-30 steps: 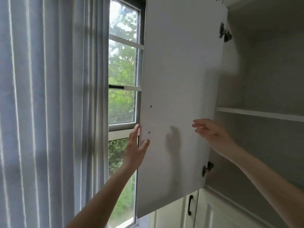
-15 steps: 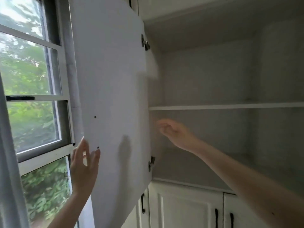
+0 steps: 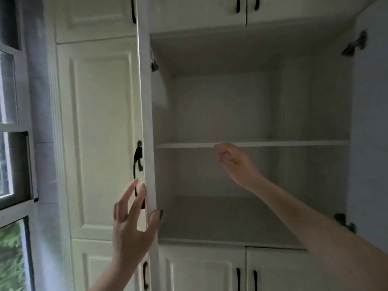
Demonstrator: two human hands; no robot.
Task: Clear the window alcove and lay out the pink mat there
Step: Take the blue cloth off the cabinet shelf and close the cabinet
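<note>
My left hand (image 3: 130,227) is raised at the free edge of the open white cabinet door (image 3: 147,101), fingers spread on its outer side and thumb round the inner side. My right hand (image 3: 237,162) reaches into the open cabinet just below its white shelf (image 3: 294,143), fingers loosely curled and holding nothing. Both cabinet compartments look bare. The pink mat is not in view, and only a strip of the window (image 3: 12,164) shows at the far left.
A panelled white door face (image 3: 100,133) with a black handle (image 3: 138,158) lies left of the door edge. The cabinet's right door (image 3: 369,122) stands open at the right edge. Closed doors with black handles sit below (image 3: 201,269) and above (image 3: 189,9).
The view has swung right from the window to the cabinet, and the door now shows edge-on. My left hand has closed round the door edge. My right hand stays near the shelf.
</note>
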